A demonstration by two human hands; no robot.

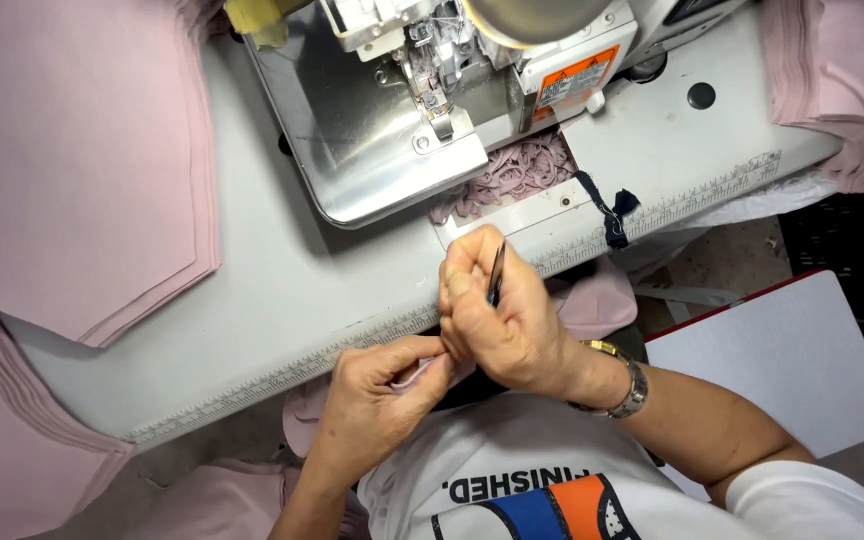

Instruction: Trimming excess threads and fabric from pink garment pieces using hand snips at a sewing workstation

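Note:
My right hand [504,318] is closed around dark metal tweezers [496,272], whose tips point up toward the machine. My left hand [377,395] pinches a small piece of pale pink fabric [414,374] just below and left of it, at the table's front edge. The two hands touch. A sewing machine [422,90] with a shiny metal bed stands at the back, its presser foot [441,122] well above my hands. Pink fabric trimmings [512,175] lie in a tangle beside the machine bed.
A stack of pink fabric panels [72,170] lies on the grey table [282,290] at the left. More pink fabric [852,80] hangs at the top right. A ruler strip [282,375] runs along the table's front edge. A white board [782,360] sits at the right.

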